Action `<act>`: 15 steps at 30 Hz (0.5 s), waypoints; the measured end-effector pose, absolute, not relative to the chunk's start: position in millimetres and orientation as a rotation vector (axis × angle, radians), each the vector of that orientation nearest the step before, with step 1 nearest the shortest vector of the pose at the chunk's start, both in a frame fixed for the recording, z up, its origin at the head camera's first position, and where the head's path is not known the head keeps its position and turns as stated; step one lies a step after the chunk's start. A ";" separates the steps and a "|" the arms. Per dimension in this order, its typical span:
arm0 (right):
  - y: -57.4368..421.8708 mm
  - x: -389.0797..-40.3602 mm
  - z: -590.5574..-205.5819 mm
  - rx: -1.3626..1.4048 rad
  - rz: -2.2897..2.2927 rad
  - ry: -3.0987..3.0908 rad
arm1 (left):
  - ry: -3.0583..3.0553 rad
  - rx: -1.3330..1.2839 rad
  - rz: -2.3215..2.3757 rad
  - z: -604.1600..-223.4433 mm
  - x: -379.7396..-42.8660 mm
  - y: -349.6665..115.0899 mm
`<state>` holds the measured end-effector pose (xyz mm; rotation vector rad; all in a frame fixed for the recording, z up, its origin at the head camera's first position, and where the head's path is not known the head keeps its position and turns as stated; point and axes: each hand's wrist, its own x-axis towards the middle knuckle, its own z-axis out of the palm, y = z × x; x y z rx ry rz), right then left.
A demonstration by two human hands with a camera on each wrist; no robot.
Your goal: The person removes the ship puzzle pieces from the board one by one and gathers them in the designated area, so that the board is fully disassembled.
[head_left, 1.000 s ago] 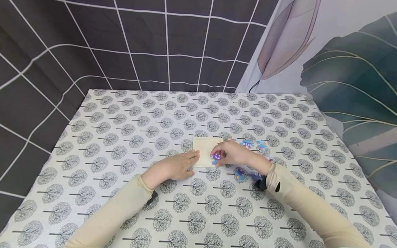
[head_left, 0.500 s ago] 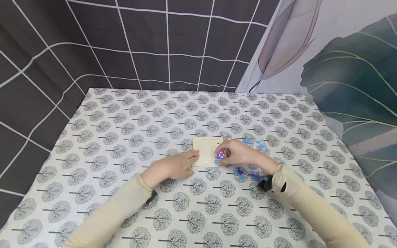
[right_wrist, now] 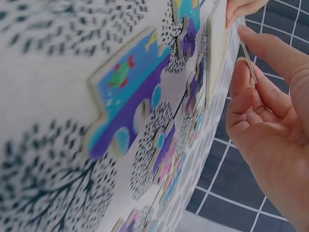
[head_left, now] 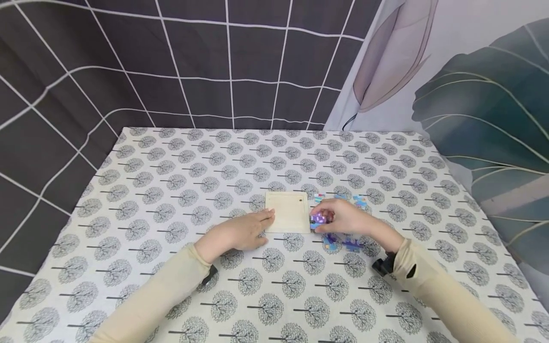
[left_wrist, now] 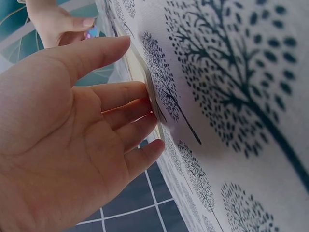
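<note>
A pale wooden puzzle tray [head_left: 288, 215] lies flat on the table with its bare inside showing. My left hand [head_left: 243, 231] rests its straight fingertips on the tray's left edge; the left wrist view shows the fingers [left_wrist: 126, 92] extended against the rim. Beside the tray's right edge, my right hand [head_left: 345, 218] pinches a purple and blue jigsaw piece [head_left: 318, 220] between thumb and fingers. In the right wrist view this held piece [right_wrist: 249, 65] is seen edge-on, above the table, its printed face hidden.
Loose jigsaw pieces lie right of the tray: an orange-blue one [head_left: 330, 242] and a purple one [head_left: 353, 245] nearer me, a light blue one [head_left: 360, 200] farther back. The right wrist view shows a sea-scene piece [right_wrist: 128, 92] up close. Tree-patterned cloth [head_left: 274, 295] covers the table.
My right hand has moved right with the jigsaw piece, from over the tray to just past its right edge. A dark spot in the tray's far right corner is uncovered. The left hand stays.
</note>
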<state>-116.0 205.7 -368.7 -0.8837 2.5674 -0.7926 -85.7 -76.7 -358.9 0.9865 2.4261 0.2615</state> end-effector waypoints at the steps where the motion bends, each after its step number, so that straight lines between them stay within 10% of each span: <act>1: 207.4 -114.9 -368.4 -0.888 -0.794 2.575 | 2.428 0.987 0.259 -359.4 -85.8 -76.6; 15: 245.3 -99.1 -377.3 -0.987 -0.787 2.699 | 2.464 1.009 0.225 -363.4 -86.0 -77.1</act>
